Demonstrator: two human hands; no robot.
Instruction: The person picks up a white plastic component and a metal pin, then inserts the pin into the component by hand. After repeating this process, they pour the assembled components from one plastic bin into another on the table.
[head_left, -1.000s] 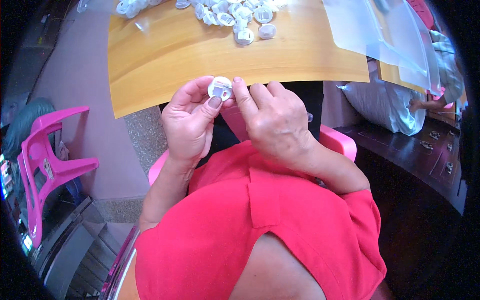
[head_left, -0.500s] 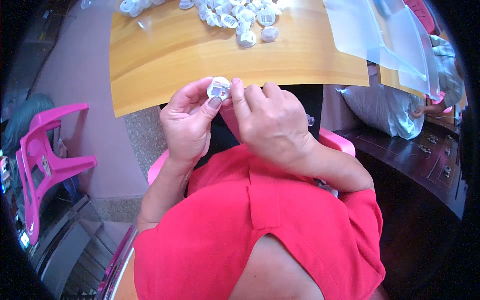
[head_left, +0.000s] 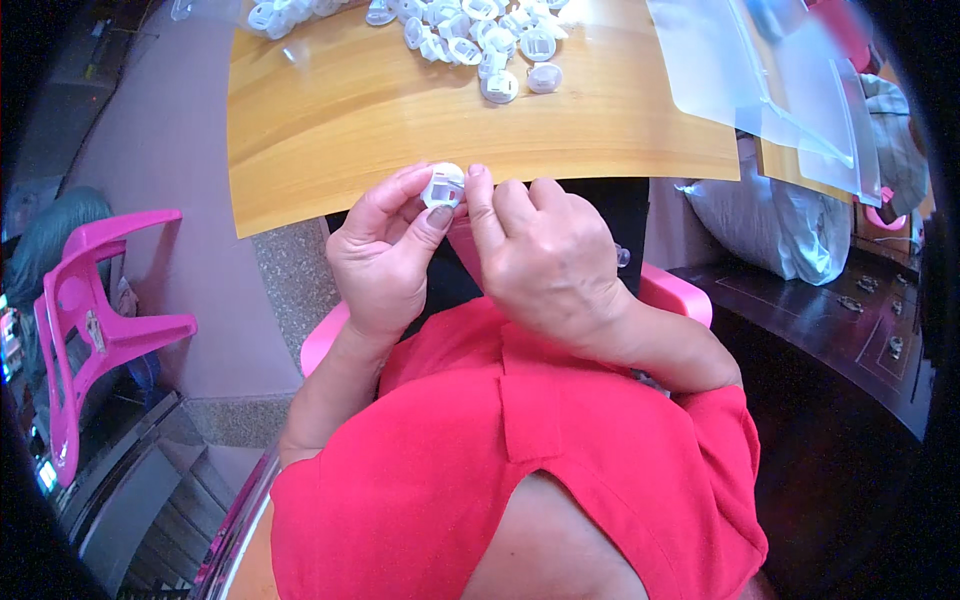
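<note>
Left hand (head_left: 378, 262): thumb and fingers pinched on a round white cap (head_left: 444, 180) near the table (head_left: 330, 150) edge; slotted face toward us, we judge, for visibility. Right hand (head_left: 550, 255): fingers curled, index beside the cap; we cannot tell what they hold.

A wide fisheye camera worn on the head, the left of a side-by-side pair, looks steeply down from above the wearer's red shirt (head_left: 400, 480), facing out toward the desk (head_left: 400, 135). The shirt fills the near, lower part of the view; the hands (head_left: 550, 255) appear upright and unmirrored just above center, at close range, while the desk stretches across the top and corners fall into darkness.
</note>
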